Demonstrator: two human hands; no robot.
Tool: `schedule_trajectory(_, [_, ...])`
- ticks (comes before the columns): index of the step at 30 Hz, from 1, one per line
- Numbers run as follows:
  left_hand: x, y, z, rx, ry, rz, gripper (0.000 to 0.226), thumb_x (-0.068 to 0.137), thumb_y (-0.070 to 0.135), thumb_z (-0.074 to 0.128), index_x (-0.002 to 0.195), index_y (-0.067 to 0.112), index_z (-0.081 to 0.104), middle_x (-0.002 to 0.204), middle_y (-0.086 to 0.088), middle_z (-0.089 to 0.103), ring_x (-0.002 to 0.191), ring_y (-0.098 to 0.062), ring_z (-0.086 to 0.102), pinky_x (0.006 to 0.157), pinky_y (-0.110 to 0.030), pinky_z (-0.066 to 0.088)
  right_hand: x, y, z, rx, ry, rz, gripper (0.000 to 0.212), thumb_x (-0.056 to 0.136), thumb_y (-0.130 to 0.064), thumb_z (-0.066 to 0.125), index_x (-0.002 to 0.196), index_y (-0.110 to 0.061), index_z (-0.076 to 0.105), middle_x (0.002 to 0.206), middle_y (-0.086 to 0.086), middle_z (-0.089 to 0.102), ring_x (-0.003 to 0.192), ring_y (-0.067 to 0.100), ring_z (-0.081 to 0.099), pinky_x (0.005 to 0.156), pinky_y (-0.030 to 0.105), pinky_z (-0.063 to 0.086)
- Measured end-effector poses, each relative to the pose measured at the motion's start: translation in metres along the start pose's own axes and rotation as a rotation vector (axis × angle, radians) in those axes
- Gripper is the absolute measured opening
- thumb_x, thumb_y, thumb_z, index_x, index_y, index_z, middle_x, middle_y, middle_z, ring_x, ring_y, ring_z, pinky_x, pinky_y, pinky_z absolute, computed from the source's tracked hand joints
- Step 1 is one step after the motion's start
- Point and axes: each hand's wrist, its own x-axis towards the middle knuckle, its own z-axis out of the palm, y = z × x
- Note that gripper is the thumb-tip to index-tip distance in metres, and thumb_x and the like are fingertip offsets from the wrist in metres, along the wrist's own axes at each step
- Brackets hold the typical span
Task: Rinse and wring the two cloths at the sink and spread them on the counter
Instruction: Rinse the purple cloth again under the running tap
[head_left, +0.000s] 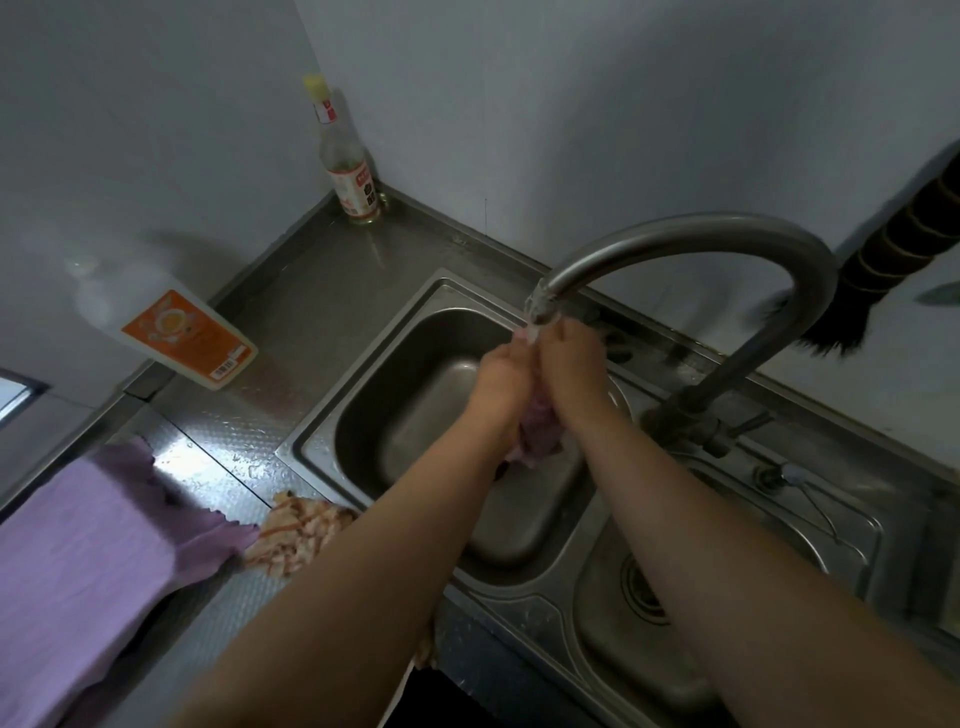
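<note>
Both forearms reach forward over the sink (311, 436), so runoff falls into the basin. The left hand (501, 384) and the right hand (571, 366) are pressed together, fingers curled around a bunched pinkish-purple cloth (537, 434), which hangs in a wad below the palms; this grip looks suited to rubbing or squeezing it. Just above the knuckles sits the faucet (691, 234) spout, presumably so water strikes the fabric directly. Well to the left of the left hand, a purple cloth (88, 545) lies spread on the counter (218, 441), apparently finished, with an orange-patterned rag (301, 532) crumpled beside it. Farther left, a detergent bottle (176, 332) stands by the wall.
</note>
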Motion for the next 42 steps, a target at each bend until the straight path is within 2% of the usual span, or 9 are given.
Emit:
schedule_trajectory(3, [0.007,0.002,-0.013,-0.071,-0.042,0.017,0.035,0.104,0.029,0.039,0.09,0.009,0.064,0.06,0.0,0.063,0.05,-0.007,0.06,0.047,-0.018,0.046,-0.02,-0.004,0.008,-0.095,0.005,-0.121,0.037,0.101,-0.032,0.037,0.071,-0.019,0.053,0.064,-0.004,0.053,0.06,0.013,0.053,0.054,0.029,0.038])
schedule_trajectory(10, [0.012,0.004,-0.04,-0.103,-0.222,0.14,0.027,0.104,0.027,0.038,0.099,0.013,0.06,0.085,-0.004,0.065,0.077,-0.015,0.062,0.074,-0.03,0.051,0.0,0.026,-0.023,0.355,-0.315,0.35,0.061,0.09,-0.07,0.035,0.095,-0.018,0.066,0.103,0.005,0.066,0.101,0.02,0.061,0.092,0.036,0.047])
schedule_trajectory(13, [0.016,0.002,-0.055,-0.048,-0.217,0.195,0.029,0.104,0.023,0.035,0.096,0.009,0.058,0.085,-0.008,0.062,0.078,-0.016,0.059,0.073,-0.028,0.049,-0.003,0.047,-0.02,0.411,-0.512,0.309,0.059,0.073,-0.071,0.062,0.087,-0.015,0.07,0.094,0.005,0.07,0.096,0.025,0.065,0.088,0.042,0.05])
schedule_trajectory(18, [0.019,-0.003,-0.063,-0.055,-0.014,0.148,0.032,0.1,0.022,0.039,0.092,0.007,0.066,0.088,-0.009,0.069,0.08,-0.021,0.064,0.07,-0.03,0.053,-0.006,0.05,-0.019,0.589,-0.282,0.18,0.028,0.087,-0.054,0.057,0.087,-0.028,0.067,0.094,-0.002,0.069,0.099,0.019,0.062,0.091,0.049,0.049])
schedule_trajectory(21, [0.013,-0.001,-0.051,-0.043,0.049,0.073,0.032,0.097,0.018,0.038,0.102,0.003,0.066,0.096,-0.02,0.069,0.094,-0.032,0.065,0.084,-0.039,0.053,-0.02,0.032,-0.012,0.497,-0.26,0.054,0.025,0.096,-0.029,0.051,0.073,-0.02,0.059,0.066,-0.009,0.058,0.063,-0.002,0.055,0.068,0.02,0.045])
schedule_trajectory(23, [0.004,0.004,-0.035,-0.028,0.037,0.056,0.026,0.098,0.013,0.039,0.094,0.004,0.062,0.075,-0.013,0.064,0.072,-0.021,0.067,0.062,-0.027,0.054,-0.029,0.014,-0.001,0.249,-0.227,-0.069,0.032,0.098,-0.026,0.049,0.067,-0.017,0.052,0.056,-0.008,0.052,0.05,-0.003,0.049,0.053,0.014,0.04])
schedule_trajectory(28, [-0.01,-0.005,0.001,-0.032,0.023,0.096,0.031,0.101,0.022,0.045,0.077,0.008,0.058,0.055,-0.004,0.054,0.038,-0.006,0.053,0.039,-0.018,0.04,0.008,-0.003,-0.005,0.011,-0.066,0.057,0.025,0.099,-0.018,0.041,0.085,-0.006,0.058,0.085,0.015,0.061,0.095,0.034,0.062,0.07,0.028,0.039])
schedule_trajectory(36, [-0.002,-0.003,-0.002,-0.021,0.025,-0.021,0.037,0.104,0.026,0.04,0.074,0.01,0.055,0.038,0.003,0.049,0.031,-0.008,0.046,0.034,-0.015,0.034,0.003,0.003,0.0,-0.06,-0.022,-0.041,0.033,0.099,-0.023,0.041,0.078,-0.007,0.062,0.081,0.016,0.065,0.08,0.033,0.063,0.071,0.044,0.05])
schedule_trajectory(42, [0.004,0.009,-0.018,-0.189,-0.034,-0.096,0.031,0.102,0.023,0.041,0.076,0.013,0.054,0.06,-0.002,0.046,0.048,-0.012,0.044,0.046,-0.023,0.036,-0.024,0.004,0.011,-0.135,0.0,-0.234,0.033,0.101,-0.036,0.041,0.078,-0.017,0.056,0.066,-0.005,0.054,0.061,0.009,0.054,0.055,0.024,0.038])
